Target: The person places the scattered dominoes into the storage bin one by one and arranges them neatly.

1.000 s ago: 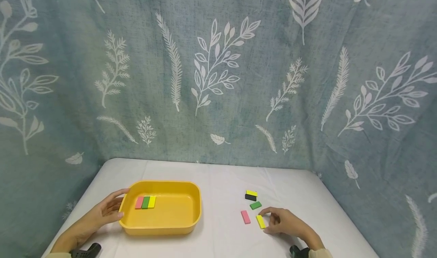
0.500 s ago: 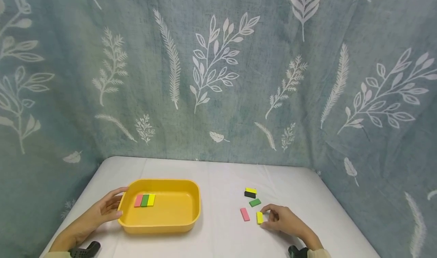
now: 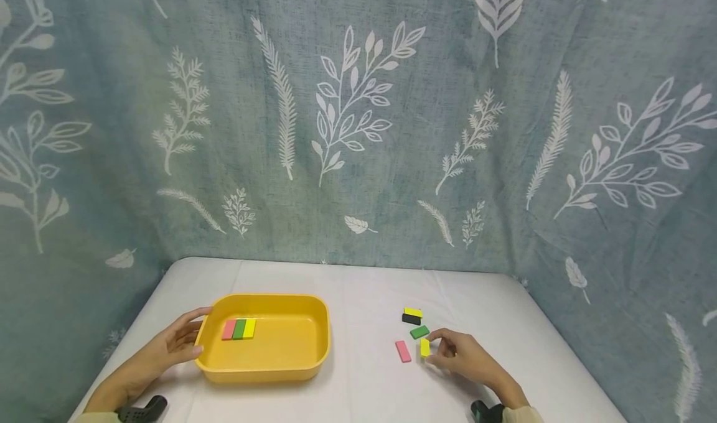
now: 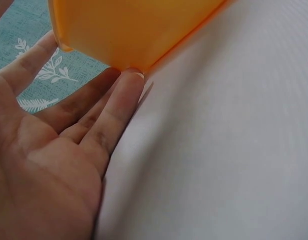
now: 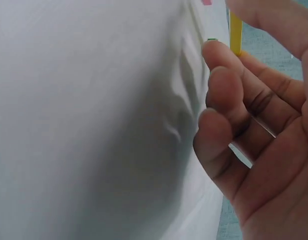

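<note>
Between thumb and index finger my right hand [image 3: 463,357] pinches a small yellow block [image 3: 424,348], tilted up over the white table. The right wrist view shows that yellow block [image 5: 236,34] edge-on, its top hidden by the thumb; the other fingers are bent and hold nothing. Against the left end of a yellow tray [image 3: 263,376] rests my left hand [image 3: 170,345], fingers extended. In the left wrist view, fingertips touch the low side of the tray [image 4: 128,30]. Pink [image 3: 229,330], green [image 3: 239,330] and yellow blocks [image 3: 249,329] lie side by side in the tray.
Left of the right hand lies a pink block [image 3: 403,351]. Farther back are a green block [image 3: 419,332], a black block [image 3: 411,319] and another yellow block [image 3: 413,312] touching the black one. A leaf-patterned curtain [image 3: 370,236] stands behind the white tabletop [image 3: 364,323].
My right hand has closed its pinch on the yellow block, turned it more upright and moved it slightly back and left. The left hand and tray have stayed in place.
</note>
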`<move>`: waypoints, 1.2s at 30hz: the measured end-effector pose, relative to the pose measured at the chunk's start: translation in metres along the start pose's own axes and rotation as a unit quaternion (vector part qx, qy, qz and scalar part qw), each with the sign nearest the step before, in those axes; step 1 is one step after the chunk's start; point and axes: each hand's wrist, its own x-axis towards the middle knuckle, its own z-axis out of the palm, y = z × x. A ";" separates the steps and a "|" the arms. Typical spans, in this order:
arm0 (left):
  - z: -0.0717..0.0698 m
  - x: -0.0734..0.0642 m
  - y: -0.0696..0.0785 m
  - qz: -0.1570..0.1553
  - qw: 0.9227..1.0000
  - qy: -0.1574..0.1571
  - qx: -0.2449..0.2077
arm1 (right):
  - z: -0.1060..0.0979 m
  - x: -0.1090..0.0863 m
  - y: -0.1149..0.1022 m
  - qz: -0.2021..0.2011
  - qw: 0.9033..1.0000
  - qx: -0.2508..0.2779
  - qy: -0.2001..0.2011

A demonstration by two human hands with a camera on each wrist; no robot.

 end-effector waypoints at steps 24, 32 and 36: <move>0.001 -0.001 0.000 0.004 1.000 0.004 0.008 | 0.003 0.024 -0.030 -0.077 0.996 -0.030 0.031; 0.002 -0.002 0.003 0.000 1.000 0.006 0.006 | 0.005 0.038 -0.043 -0.104 0.993 -0.034 0.034; 0.001 -0.002 0.003 0.000 1.000 0.004 -0.001 | 0.007 0.045 -0.051 -0.119 0.991 -0.037 0.041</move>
